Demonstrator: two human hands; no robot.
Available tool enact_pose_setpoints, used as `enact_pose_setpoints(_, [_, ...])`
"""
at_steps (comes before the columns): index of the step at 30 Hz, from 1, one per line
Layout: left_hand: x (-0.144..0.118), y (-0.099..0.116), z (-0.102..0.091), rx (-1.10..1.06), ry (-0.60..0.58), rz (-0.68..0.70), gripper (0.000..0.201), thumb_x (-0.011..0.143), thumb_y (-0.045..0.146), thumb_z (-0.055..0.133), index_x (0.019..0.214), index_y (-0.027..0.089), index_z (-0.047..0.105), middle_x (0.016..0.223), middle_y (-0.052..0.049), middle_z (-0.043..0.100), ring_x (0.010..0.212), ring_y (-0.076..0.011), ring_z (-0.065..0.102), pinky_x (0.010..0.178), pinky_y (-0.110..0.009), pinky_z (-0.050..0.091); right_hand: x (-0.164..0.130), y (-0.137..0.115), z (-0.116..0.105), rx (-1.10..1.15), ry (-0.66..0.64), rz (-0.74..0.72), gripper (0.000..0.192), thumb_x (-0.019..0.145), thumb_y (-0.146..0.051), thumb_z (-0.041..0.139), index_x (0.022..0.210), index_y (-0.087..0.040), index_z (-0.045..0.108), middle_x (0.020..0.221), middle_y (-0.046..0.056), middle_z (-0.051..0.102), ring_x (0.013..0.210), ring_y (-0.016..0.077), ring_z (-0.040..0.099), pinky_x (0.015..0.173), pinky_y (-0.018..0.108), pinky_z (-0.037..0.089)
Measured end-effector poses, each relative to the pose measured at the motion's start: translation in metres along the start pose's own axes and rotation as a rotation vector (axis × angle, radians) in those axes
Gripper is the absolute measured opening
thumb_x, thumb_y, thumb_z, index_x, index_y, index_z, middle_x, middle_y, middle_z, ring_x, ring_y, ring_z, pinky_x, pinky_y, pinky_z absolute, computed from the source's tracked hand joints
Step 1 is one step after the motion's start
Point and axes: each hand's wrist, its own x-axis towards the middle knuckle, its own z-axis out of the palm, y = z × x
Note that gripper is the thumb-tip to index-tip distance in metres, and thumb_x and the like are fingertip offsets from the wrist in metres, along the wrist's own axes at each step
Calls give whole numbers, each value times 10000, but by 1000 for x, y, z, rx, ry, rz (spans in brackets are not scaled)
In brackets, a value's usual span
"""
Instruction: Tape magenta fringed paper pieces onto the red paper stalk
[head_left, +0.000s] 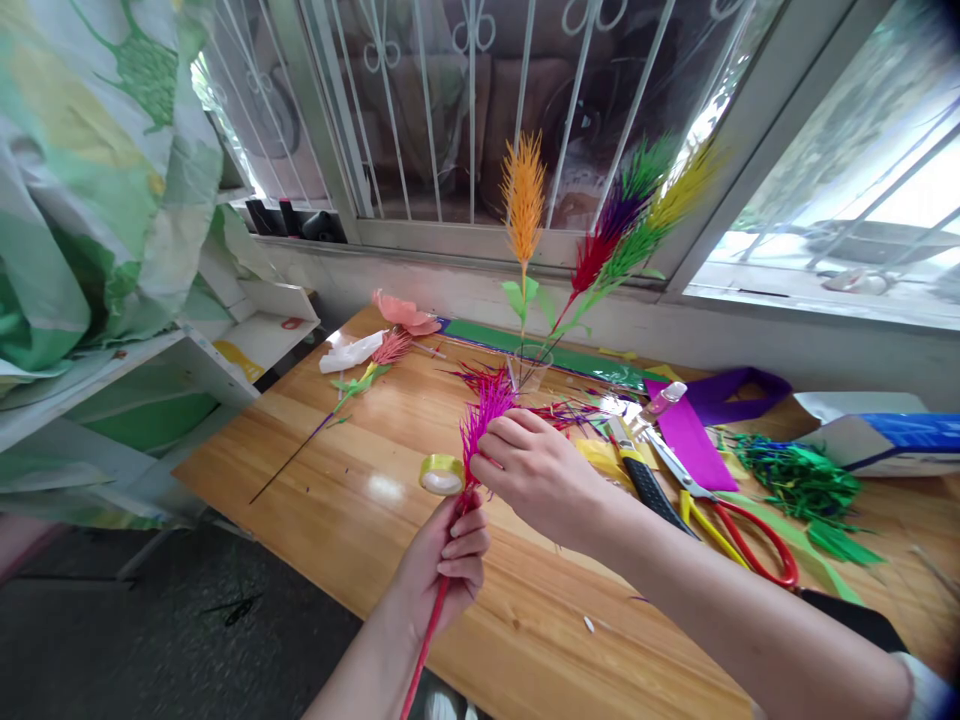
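My left hand [444,562] grips a thin red stick [421,650] that points down toward me. At the stick's top sits a magenta fringed paper plume [484,412]. My right hand [534,470] pinches the plume's lower part, just above my left hand. A roll of yellow-green tape [441,473] lies on the wooden table [352,500] right beside the two hands.
A glass [534,362] holds orange, red, purple and yellow plumes by the window. Red-handled scissors [739,535], a utility knife [636,465], purple paper [690,435] and green scraps [799,485] lie to the right. A pink paper flower [405,312] lies at the back left.
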Motion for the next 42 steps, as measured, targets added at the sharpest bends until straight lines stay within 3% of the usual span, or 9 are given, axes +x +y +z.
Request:
enact_pose_setpoints(7, [0, 1, 0, -4, -10, -3, 149, 855, 215, 446, 810, 94, 522, 515, 88, 287, 345, 11, 302, 259, -40, 221, 1, 3, 1, 3, 6, -32, 143, 835, -166, 463, 733, -172, 563, 755, 59, 565, 825, 195, 427, 771, 350, 290])
enact_pose_setpoints(21, [0, 0, 2, 30, 76, 32, 227, 877, 234, 397, 792, 70, 530, 504, 91, 257, 320, 9, 274, 233, -43, 193, 5, 0, -7, -15, -19, -73, 140, 785, -111, 476, 708, -170, 577, 755, 61, 565, 833, 201, 433, 805, 352, 291])
enact_pose_setpoints(25, [0, 0, 2, 13, 37, 11, 227, 884, 237, 379, 830, 70, 521, 510, 87, 273, 333, 5, 287, 237, -42, 203, 1, 1, -9, 76, -34, -16, 88, 764, -150, 503, 768, -161, 590, 794, 73, 572, 871, 218, 428, 818, 376, 294])
enact_pose_setpoints(31, [-3, -3, 3, -33, -21, -21, 238, 894, 244, 350, 877, 69, 510, 531, 75, 294, 359, 1, 312, 255, -38, 230, -12, 0, -10, 352, 16, 148, 176, 758, -161, 504, 902, -182, 603, 925, 71, 579, 906, 200, 433, 809, 352, 325])
enact_pose_setpoints(42, [-4, -7, 4, -19, 9, -39, 159, 865, 197, 422, 844, 79, 526, 513, 80, 287, 356, 0, 316, 260, -33, 221, -15, 7, 5, 449, 7, 113, 161, 853, -195, 460, 826, -177, 618, 940, 63, 589, 909, 181, 441, 818, 328, 330])
